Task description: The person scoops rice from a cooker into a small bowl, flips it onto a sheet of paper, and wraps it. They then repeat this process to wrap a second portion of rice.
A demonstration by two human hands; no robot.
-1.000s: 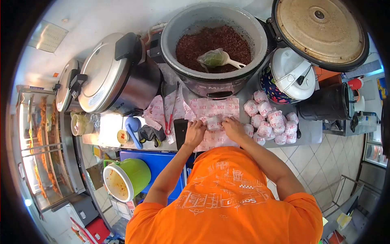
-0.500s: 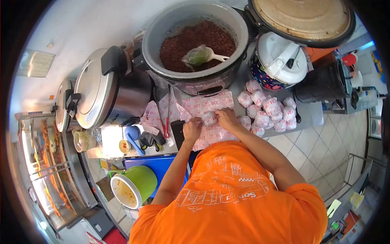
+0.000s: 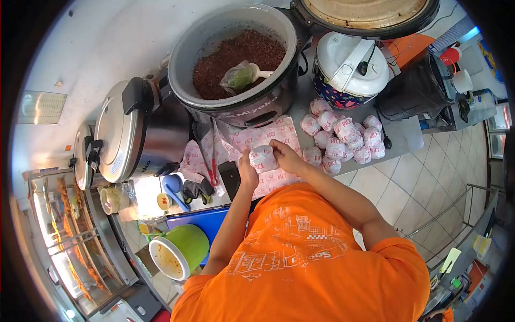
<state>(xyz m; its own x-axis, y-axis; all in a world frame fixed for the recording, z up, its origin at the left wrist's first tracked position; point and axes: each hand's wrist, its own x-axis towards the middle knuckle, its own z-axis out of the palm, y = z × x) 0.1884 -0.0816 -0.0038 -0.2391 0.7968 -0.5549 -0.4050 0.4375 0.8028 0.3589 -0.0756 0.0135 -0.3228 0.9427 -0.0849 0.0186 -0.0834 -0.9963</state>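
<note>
A round bundle (image 3: 263, 159) in white paper with red print is held between my two hands, above the printed wrapping sheets (image 3: 282, 132). My left hand (image 3: 247, 168) is closed on its left side. From the right, my right hand (image 3: 286, 156) grips its upper edge with bent fingers. Several wrapped bundles (image 3: 346, 130) marked "RICE" are piled to the right of my hands. Behind them stands the open cooker (image 3: 252, 114) with dark reddish rice (image 3: 214, 64) and a white-handled scoop (image 3: 263, 74) partly covered by a plastic bag.
A black phone (image 3: 230, 180) and red-handled tongs (image 3: 214, 174) lie left of my hands. Two closed steel cookers (image 3: 161, 131) stand further left. A patterned pot with a white lid (image 3: 354, 63) is at the back right, and a green bucket (image 3: 192, 244) below the counter's front edge.
Both hands now hold the bundle up and it looks rounder and more closed, where before it lay low over the sheets. The view has shifted, and more of the phone shows.
</note>
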